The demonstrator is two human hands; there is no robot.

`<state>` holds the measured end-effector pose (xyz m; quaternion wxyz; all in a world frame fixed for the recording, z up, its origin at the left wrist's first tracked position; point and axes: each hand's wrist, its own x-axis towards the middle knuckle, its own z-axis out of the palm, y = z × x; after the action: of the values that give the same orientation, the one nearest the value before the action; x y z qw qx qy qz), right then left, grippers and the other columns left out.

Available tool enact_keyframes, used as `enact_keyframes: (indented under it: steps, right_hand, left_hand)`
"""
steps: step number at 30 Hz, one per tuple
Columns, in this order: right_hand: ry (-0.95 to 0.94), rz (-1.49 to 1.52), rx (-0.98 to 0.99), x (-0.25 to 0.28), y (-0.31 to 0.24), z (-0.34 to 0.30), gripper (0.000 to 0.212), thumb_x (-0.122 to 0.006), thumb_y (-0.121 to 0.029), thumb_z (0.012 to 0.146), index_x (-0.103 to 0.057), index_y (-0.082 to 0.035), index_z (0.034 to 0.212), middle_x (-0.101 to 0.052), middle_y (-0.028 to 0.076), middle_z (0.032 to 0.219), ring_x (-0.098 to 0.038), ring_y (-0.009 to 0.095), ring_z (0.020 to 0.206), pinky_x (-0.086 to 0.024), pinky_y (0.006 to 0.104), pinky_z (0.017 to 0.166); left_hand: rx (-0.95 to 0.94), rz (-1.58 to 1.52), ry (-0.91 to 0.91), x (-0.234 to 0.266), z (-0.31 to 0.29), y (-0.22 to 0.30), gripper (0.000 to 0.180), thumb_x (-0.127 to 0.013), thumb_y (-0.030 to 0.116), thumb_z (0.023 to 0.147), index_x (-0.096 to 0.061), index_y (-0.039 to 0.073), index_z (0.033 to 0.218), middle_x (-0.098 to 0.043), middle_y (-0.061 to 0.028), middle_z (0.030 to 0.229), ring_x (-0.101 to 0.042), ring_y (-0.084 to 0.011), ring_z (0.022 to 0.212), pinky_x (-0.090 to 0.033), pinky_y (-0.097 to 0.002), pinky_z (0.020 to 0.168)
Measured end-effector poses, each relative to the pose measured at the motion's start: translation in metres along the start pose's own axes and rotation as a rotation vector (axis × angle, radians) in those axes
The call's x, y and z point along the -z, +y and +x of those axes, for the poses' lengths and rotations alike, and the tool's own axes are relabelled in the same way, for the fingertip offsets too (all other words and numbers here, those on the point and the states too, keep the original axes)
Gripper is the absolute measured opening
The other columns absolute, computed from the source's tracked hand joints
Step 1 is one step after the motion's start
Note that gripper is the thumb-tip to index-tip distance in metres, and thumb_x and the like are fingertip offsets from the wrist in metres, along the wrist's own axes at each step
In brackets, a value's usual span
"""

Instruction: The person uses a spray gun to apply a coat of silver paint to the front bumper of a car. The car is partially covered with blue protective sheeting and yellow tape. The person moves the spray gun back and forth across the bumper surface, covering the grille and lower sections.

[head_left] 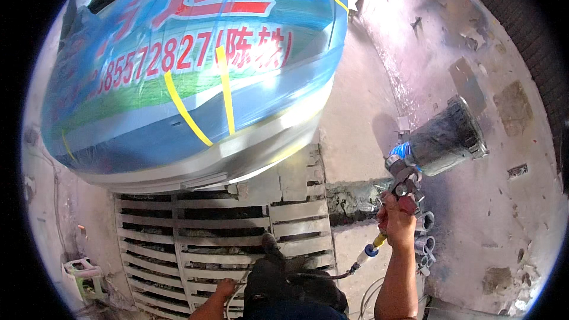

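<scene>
My right hand is wrapped round the handle of a paint spray gun, at the right of centre. On the gun sits a large dark cup, tilted over to the right, with a blue-and-white band near its neck. A yellow and blue fitting joins the gun's handle to an air hose. Low in the picture, my left hand hangs beside my leg, near a thin pale hose; its fingers are mostly hidden. Ahead, a white car bumper shows below a blue and green printed masking sheet.
Yellow tape strips cross the sheet. Underfoot lies a slatted floor grate with dark gaps. Several metal pipe ends stick out beside my right forearm, next to the paint-stained wall. A small pale stool stands at the lower left.
</scene>
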<state>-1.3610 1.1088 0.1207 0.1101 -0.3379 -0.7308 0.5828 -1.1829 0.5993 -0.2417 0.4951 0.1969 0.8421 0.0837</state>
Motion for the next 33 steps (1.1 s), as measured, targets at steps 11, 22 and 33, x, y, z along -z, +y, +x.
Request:
enact_keyframes:
  steps: [11,22,33]
  right_hand:
    - [-0.670,0.080,-0.020,-0.008,0.007,-0.005,0.028,-0.065,-0.016,0.087,-0.051,0.000,0.107,-0.055,0.002,0.081,-0.051,0.008,0.065,-0.043,0.0245,0.055]
    - [-0.249,0.038,0.064,0.085,0.015,0.134,0.027,-0.061,-0.032,0.090,-0.061,-0.007,0.081,-0.053,-0.001,0.058,-0.049,0.007,0.048,-0.036,0.0219,0.043]
    - [-0.527,0.286,-0.033,0.061,0.178,0.120,0.019,-0.062,-0.022,0.086,-0.060,-0.007,0.098,-0.058,0.005,0.084,-0.053,0.018,0.073,-0.043,0.0333,0.062]
  left_hand:
    - [0.181,-0.052,-0.119,-0.011,0.002,0.065,0.029,-0.057,0.019,0.085,-0.060,0.009,0.112,-0.054,-0.0140,0.122,-0.050,-0.0329,0.113,-0.045,-0.0482,0.091]
    - [0.372,-0.369,0.192,-0.128,-0.021,0.175,0.041,-0.050,0.032,0.087,-0.058,0.005,0.116,-0.058,-0.0215,0.113,-0.056,-0.0362,0.105,-0.045,-0.0461,0.091]
    - [0.862,-0.862,0.229,-0.056,-0.005,0.288,0.054,-0.055,0.038,0.083,-0.054,0.003,0.124,-0.055,-0.0194,0.123,-0.051,-0.0360,0.114,-0.041,-0.0418,0.097]
